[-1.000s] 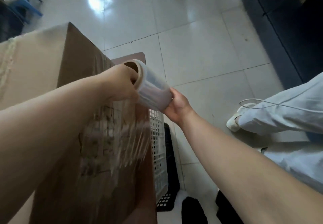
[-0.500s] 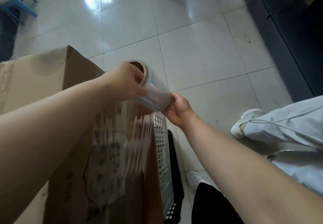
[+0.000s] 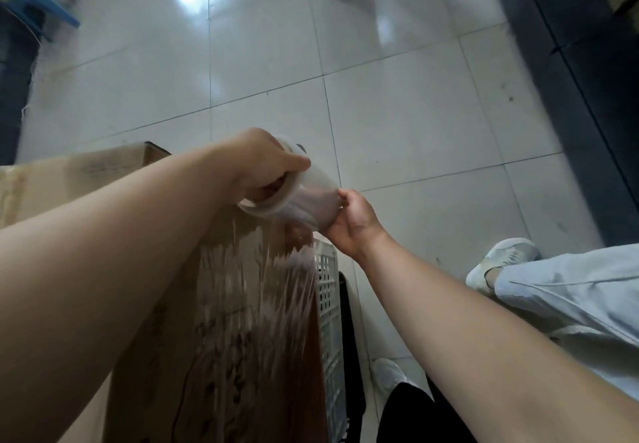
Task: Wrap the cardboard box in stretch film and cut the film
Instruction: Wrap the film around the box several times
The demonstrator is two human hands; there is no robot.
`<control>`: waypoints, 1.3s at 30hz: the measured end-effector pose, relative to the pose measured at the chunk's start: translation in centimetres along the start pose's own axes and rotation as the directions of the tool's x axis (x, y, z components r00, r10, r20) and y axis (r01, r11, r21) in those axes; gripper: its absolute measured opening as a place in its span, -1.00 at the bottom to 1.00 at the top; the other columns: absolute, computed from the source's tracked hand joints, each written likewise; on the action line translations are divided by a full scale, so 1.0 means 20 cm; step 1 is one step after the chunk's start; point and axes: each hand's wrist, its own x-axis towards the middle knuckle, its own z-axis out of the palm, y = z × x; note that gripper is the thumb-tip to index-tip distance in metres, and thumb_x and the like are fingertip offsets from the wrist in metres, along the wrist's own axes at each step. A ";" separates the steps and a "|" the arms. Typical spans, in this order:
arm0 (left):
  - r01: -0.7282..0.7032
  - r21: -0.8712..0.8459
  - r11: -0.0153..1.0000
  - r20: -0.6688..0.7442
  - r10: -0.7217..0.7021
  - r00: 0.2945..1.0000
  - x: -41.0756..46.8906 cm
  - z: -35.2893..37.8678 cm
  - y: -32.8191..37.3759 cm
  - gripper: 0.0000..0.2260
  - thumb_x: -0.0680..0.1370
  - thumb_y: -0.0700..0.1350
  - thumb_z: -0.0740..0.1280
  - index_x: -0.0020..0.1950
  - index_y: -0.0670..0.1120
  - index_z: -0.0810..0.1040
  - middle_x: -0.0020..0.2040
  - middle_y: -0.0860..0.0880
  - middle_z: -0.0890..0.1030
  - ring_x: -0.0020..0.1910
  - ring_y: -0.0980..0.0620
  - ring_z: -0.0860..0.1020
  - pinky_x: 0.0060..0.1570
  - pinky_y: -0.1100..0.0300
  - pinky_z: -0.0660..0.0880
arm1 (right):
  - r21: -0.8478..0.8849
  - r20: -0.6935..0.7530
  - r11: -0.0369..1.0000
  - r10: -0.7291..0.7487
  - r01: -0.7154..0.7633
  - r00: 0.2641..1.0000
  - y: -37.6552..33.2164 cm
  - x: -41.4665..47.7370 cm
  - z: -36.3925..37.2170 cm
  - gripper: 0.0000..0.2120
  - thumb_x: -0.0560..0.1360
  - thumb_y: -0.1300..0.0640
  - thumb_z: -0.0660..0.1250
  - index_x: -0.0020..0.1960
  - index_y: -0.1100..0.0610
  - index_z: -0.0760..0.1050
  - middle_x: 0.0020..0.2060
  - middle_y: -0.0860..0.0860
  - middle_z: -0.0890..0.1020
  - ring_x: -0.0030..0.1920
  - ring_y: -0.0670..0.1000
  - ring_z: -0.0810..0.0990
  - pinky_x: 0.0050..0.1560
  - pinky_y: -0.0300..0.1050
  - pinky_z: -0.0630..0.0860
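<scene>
The pale tiled floor (image 3: 397, 124) fills most of the view. On it stands the tall cardboard box (image 3: 214, 356), taking up the lower left, with a sheet of stretch film (image 3: 276, 287) running streaked and wrinkled down its brown side face. A white slatted crate (image 3: 326, 304) sits just beside the box's right edge. At the right, a person's light trouser leg (image 3: 570, 297) and pale shoe (image 3: 498, 263) rest on the floor. Above the box's upper edge the film roll (image 3: 297, 197) is held tilted between both hands. The left hand (image 3: 262, 162) grips its upper end, fingers curled into the core. The right hand (image 3: 349, 221) is closed on the lower end.
</scene>
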 end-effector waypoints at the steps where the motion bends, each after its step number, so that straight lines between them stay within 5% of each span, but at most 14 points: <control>1: -0.009 0.069 0.998 0.007 0.008 1.000 0.01 -0.01 0.01 -0.74 0.47 0.00 0.43 -0.32 -0.11 0.51 -0.38 -0.02 0.46 -0.43 0.06 0.41 -0.42 0.24 0.33 | -0.001 0.004 1.000 0.005 -0.005 1.000 -0.01 0.02 0.00 -0.66 0.62 0.16 0.01 0.02 0.29 0.51 -0.16 0.20 0.68 -0.06 0.15 0.62 0.07 0.07 0.54; 6: -0.112 0.391 0.914 0.048 0.101 0.994 0.04 -0.11 0.05 -0.76 0.44 -0.10 0.43 -0.36 -0.14 0.45 -0.44 -0.03 0.31 -0.47 0.04 0.25 -0.48 0.23 0.20 | -0.139 -0.011 0.989 0.055 -0.056 0.998 -0.10 0.09 0.10 -0.63 0.60 0.15 0.04 0.23 0.27 0.51 0.03 0.18 0.61 -0.04 0.09 0.59 -0.05 -0.05 0.55; 11: -0.153 0.456 0.877 0.124 0.107 0.986 0.11 -0.18 0.07 -0.88 0.39 -0.18 0.44 -0.23 -0.24 0.59 -0.37 -0.06 0.38 -0.42 0.02 0.28 -0.41 0.21 0.23 | -0.169 0.018 0.980 0.106 -0.101 0.994 -0.18 0.18 0.19 -0.71 0.65 0.09 0.05 -0.01 0.13 0.52 -0.14 0.07 0.60 -0.16 0.03 0.59 -0.27 -0.11 0.58; 16: -0.003 0.320 0.947 0.107 -0.033 0.994 0.21 -0.22 0.11 -0.70 0.43 0.00 0.46 -0.35 -0.14 0.48 -0.38 -0.02 0.40 -0.40 0.02 0.34 -0.36 0.21 0.28 | -0.081 0.051 0.986 0.148 -0.144 0.988 -0.19 0.24 0.23 -0.66 0.66 0.08 0.03 0.00 0.20 0.53 -0.04 0.17 0.62 -0.04 0.12 0.60 0.09 0.10 0.50; 19: 0.136 0.076 0.988 0.118 -0.144 0.982 0.28 -0.23 0.11 -0.64 0.47 0.17 0.37 -0.13 -0.15 0.57 -0.21 -0.08 0.53 -0.27 -0.03 0.47 -0.12 0.13 0.45 | -0.064 0.069 0.982 0.182 -0.178 0.981 -0.18 0.26 0.26 -0.62 0.64 0.08 0.04 0.26 0.26 0.50 0.16 0.22 0.59 0.09 0.17 0.58 0.22 0.12 0.45; 21: 0.183 0.013 0.983 0.101 -0.183 0.978 0.32 -0.24 0.11 -0.62 0.50 0.12 0.36 -0.05 -0.22 0.57 -0.21 -0.11 0.52 -0.26 -0.05 0.47 -0.11 0.10 0.45 | -0.062 0.070 0.977 0.207 -0.203 0.976 -0.17 0.28 0.27 -0.64 0.64 0.09 0.03 0.19 0.25 0.51 0.13 0.21 0.59 0.04 0.15 0.59 0.17 0.09 0.47; 23: 0.173 0.094 0.980 0.071 -0.180 0.981 0.34 -0.25 0.10 -0.68 0.50 0.06 0.38 -0.16 -0.22 0.53 -0.28 -0.09 0.47 -0.30 -0.04 0.43 -0.17 0.13 0.39 | -0.088 0.065 0.973 0.221 -0.215 0.973 -0.19 0.30 0.29 -0.65 0.65 0.10 0.02 0.08 0.23 0.53 0.01 0.17 0.62 -0.04 0.11 0.60 0.03 0.02 0.53; 25: 0.130 0.245 0.961 0.052 -0.147 0.988 0.35 -0.27 0.09 -0.67 0.49 0.02 0.41 -0.30 -0.17 0.42 -0.35 -0.05 0.38 -0.37 0.00 0.35 -0.34 0.15 0.30 | -0.110 0.073 0.971 0.219 -0.211 0.973 -0.22 0.33 0.31 -0.64 0.64 0.12 0.01 0.19 0.24 0.51 0.02 0.16 0.61 -0.04 0.09 0.60 -0.03 -0.04 0.56; 29: 0.037 0.436 0.899 0.084 -0.082 0.993 0.38 -0.36 0.07 -0.62 0.44 0.05 0.45 -0.37 -0.12 0.37 -0.39 -0.01 0.33 -0.44 0.05 0.28 -0.46 0.19 0.19 | -0.178 0.083 0.961 0.228 -0.210 0.970 -0.26 0.40 0.38 -0.59 0.65 0.07 0.00 0.25 0.27 0.50 0.19 0.19 0.56 0.12 0.12 0.56 0.27 0.03 0.43; 32: -0.026 0.529 0.848 0.115 -0.041 0.992 0.41 -0.42 0.07 -0.65 0.40 0.07 0.47 -0.34 -0.14 0.43 -0.40 -0.01 0.33 -0.45 0.05 0.29 -0.47 0.20 0.21 | -0.189 0.098 0.954 0.253 -0.231 0.963 -0.27 0.45 0.44 -0.55 0.66 0.02 -0.02 0.32 0.25 0.46 0.22 0.18 0.57 0.14 0.12 0.58 0.21 0.03 0.47; 36: 0.000 0.520 0.854 0.119 -0.072 0.990 0.44 -0.49 0.05 -0.67 0.36 0.05 0.50 -0.33 -0.14 0.45 -0.38 -0.01 0.37 -0.43 0.05 0.31 -0.47 0.22 0.24 | -0.130 0.110 0.958 0.271 -0.256 0.956 -0.23 0.50 0.49 -0.57 0.64 0.03 0.05 0.36 0.25 0.43 0.27 0.18 0.55 0.26 0.18 0.53 0.30 0.20 0.40; 39: 0.109 0.278 0.955 0.111 -0.144 0.983 0.49 -0.55 0.01 -0.72 0.38 0.08 0.49 -0.18 -0.11 0.57 -0.21 -0.02 0.55 -0.27 0.04 0.47 -0.24 0.19 0.41 | -0.128 0.119 0.956 0.281 -0.266 0.952 -0.21 0.51 0.54 -0.62 0.65 0.06 0.04 0.18 0.24 0.53 0.09 0.17 0.63 0.15 0.17 0.58 0.27 0.22 0.41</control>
